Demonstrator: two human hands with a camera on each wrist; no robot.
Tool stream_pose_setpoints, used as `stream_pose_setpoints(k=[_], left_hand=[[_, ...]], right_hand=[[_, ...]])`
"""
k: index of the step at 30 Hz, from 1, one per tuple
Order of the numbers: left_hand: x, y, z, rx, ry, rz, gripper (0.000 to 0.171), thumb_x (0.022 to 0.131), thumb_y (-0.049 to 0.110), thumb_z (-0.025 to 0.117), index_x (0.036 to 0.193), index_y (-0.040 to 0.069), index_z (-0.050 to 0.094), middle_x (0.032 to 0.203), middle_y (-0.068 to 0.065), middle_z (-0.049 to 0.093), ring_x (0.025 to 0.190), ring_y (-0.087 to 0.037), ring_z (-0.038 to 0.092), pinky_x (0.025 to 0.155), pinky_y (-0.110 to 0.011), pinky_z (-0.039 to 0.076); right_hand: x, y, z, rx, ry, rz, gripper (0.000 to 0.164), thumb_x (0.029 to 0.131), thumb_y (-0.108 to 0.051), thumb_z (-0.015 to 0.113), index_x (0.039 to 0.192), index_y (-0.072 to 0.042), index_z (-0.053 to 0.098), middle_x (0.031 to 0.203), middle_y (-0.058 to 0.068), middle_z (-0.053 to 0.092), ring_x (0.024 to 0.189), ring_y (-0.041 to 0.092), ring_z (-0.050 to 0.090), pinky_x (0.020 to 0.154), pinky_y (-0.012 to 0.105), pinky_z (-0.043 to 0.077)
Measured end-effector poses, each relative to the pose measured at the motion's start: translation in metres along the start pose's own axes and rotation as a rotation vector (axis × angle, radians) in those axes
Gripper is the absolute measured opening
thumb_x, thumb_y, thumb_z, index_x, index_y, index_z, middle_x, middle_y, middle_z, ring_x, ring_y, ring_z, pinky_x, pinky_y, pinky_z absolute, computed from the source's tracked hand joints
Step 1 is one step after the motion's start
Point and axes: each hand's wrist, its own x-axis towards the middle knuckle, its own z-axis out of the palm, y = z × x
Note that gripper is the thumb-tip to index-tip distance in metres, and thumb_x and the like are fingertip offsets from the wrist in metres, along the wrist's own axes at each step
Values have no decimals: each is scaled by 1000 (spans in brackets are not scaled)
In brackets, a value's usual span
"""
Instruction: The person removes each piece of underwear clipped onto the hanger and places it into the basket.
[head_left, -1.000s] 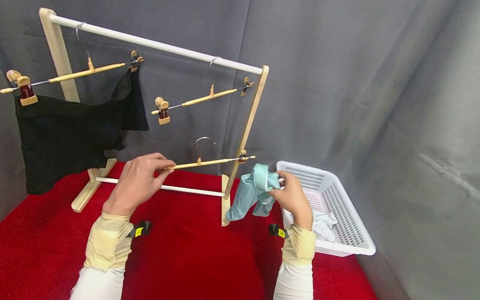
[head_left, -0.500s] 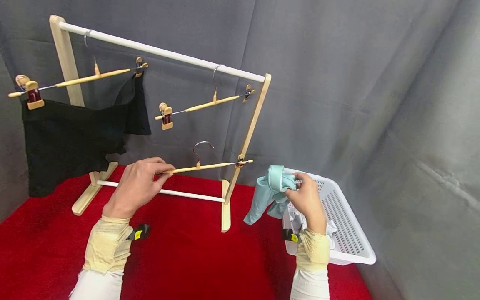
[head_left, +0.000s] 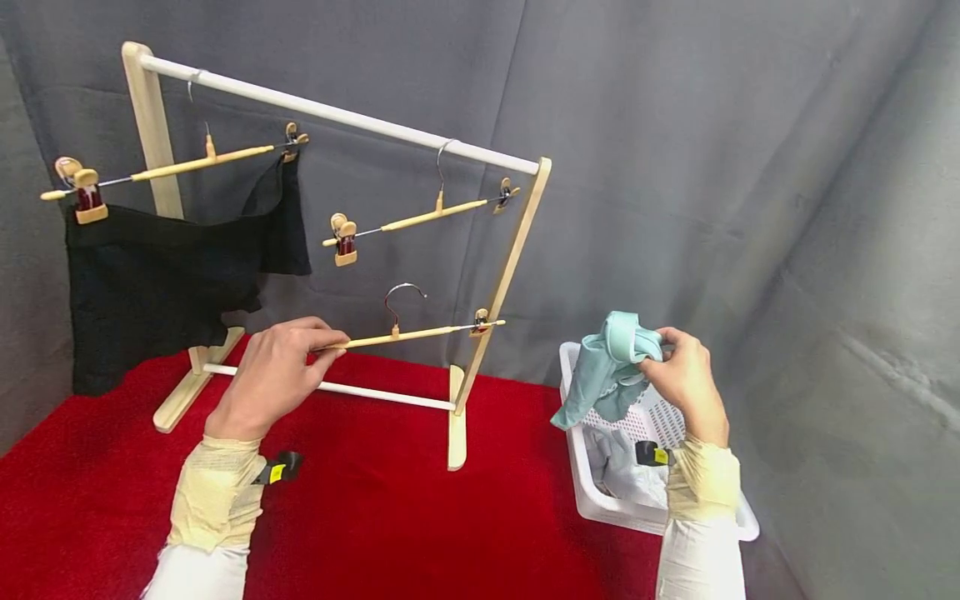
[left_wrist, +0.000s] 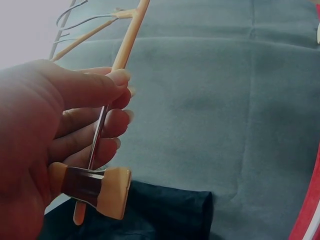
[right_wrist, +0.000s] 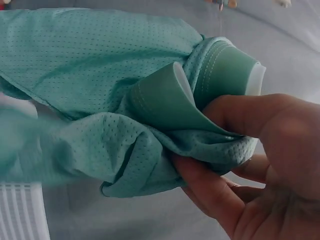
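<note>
My left hand [head_left: 273, 375] pinches one end of a trouser hanger [head_left: 420, 334] between thumb and fingers. Its wooden bar runs to the right, hook upward. In the left wrist view, a clip [left_wrist: 85, 186] on the held hanger sits just below the fingers. My right hand [head_left: 693, 387] grips a bunched teal mesh garment [head_left: 592, 371] by its wide waistband, above the left side of the white basket [head_left: 622, 510]. The right wrist view shows the folded waistband [right_wrist: 162, 95] at thumb and fingers, the loose fabric [right_wrist: 100, 55] trailing left.
A wooden rack with a white rail [head_left: 345, 117] stands at left. Black shorts [head_left: 165, 275] hang there from a clip hanger; beside them hangs a bare clip hanger [head_left: 420, 220]. Light-coloured clothes [head_left: 630, 471] lie in the basket. Red cloth [head_left: 390, 508] covers the table.
My right hand has carried the teal garment to the right, from beside the rack's foot to over the basket. The left hand holds the hanger in nearly the same place.
</note>
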Motion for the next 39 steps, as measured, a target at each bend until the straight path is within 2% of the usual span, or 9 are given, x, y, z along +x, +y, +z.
stream_pose_setpoints(k=[7, 15, 24, 31, 35, 39], left_hand=[[1, 1, -1, -16, -4, -1, 24, 73, 13, 74, 97, 15, 71, 82, 3, 63, 64, -13, 50, 57, -32, 46], [0, 0, 0, -15, -1, 9, 24, 73, 12, 74, 97, 15, 71, 82, 2, 64, 64, -12, 50, 56, -32, 46], [0, 0, 0, -14, -3, 7, 25, 73, 13, 74, 98, 15, 71, 82, 2, 64, 65, -13, 52, 59, -33, 47], [0, 0, -2, -10, 2, 7, 24, 73, 12, 74, 97, 15, 71, 83, 1, 64, 66, -13, 52, 58, -34, 47], [0, 0, -3, -10, -4, -4, 25, 73, 14, 75, 97, 15, 71, 83, 3, 64, 66, -13, 51, 58, -33, 47], [-1, 0, -2, -12, -8, -2, 25, 73, 15, 75, 98, 16, 71, 82, 3, 64, 64, -12, 51, 57, -32, 47]], right_hand=[[12, 24, -24, -52, -11, 56, 25, 75, -11, 61, 97, 1, 60, 85, 19, 66, 71, 22, 59, 62, 38, 47], [14, 49, -27, -110, -84, 77, 31, 72, -11, 63, 98, 5, 59, 85, 18, 62, 72, 27, 55, 63, 41, 46], [8, 62, -6, -147, -237, 54, 29, 68, -10, 67, 92, 4, 60, 79, 12, 58, 70, 24, 50, 61, 38, 44], [-2, 69, 19, -183, -446, 42, 26, 65, -9, 70, 85, 3, 58, 72, 8, 50, 66, 22, 47, 56, 36, 42], [-9, 75, 32, -220, -501, 19, 27, 60, -8, 70, 82, 2, 58, 69, 5, 49, 63, 20, 45, 56, 35, 41], [-15, 78, 42, -230, -549, 47, 27, 59, -7, 70, 82, 2, 59, 69, 4, 52, 63, 18, 47, 57, 34, 44]])
